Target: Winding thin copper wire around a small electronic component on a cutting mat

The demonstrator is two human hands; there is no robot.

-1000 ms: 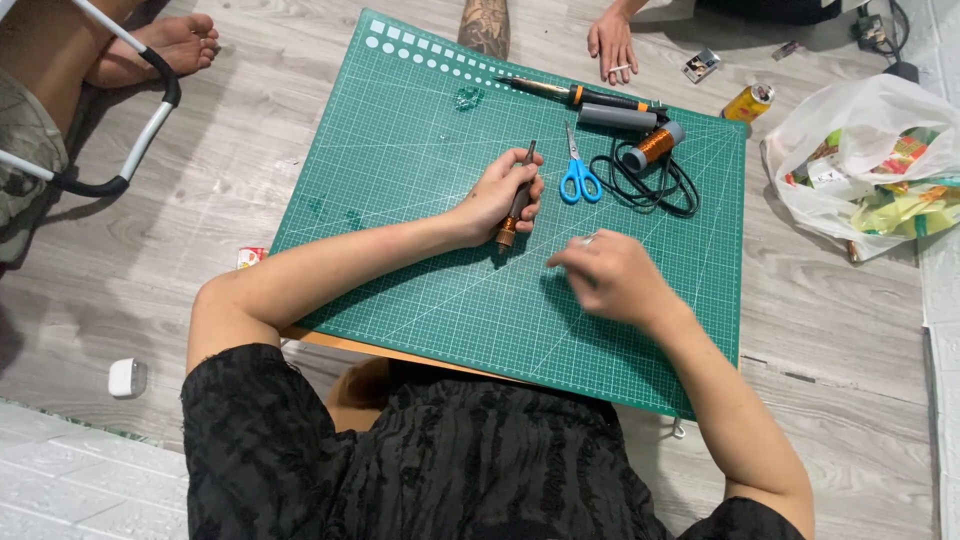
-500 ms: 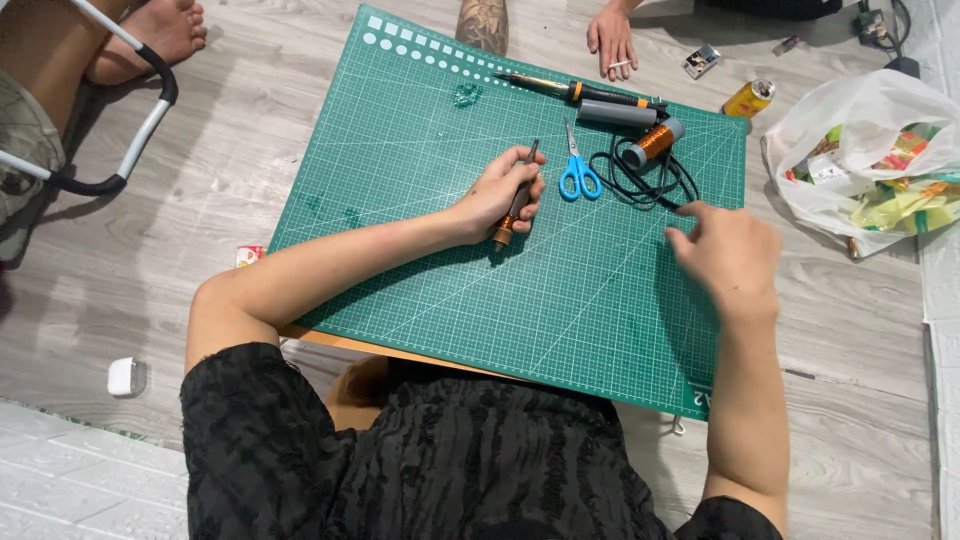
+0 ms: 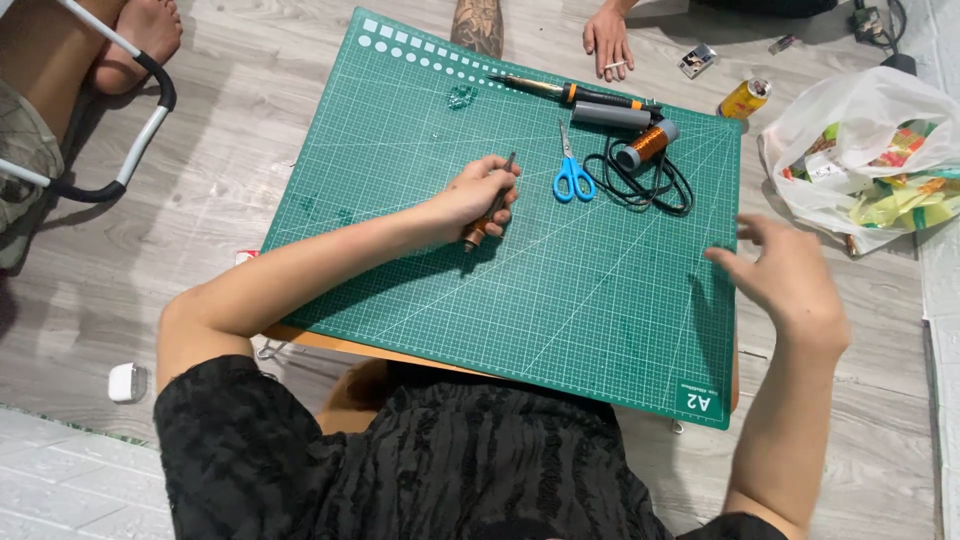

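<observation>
While the left hand [image 3: 478, 197] stays clenched around a slim brown-handled tool [image 3: 487, 214] on the green mat [image 3: 420, 140] — scissors [image 3: 571, 172] just beside it — the right hand [image 3: 790, 285] hovers released, fingers spread, holding nothing.

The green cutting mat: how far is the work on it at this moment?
Laid out on the green cutting mat: blue scissors, a copper-wire spool and a black cable. In hand: the left hand grips a brown-handled tool; the right hand hovers open at the mat's right edge. No finished piece shows.
</observation>
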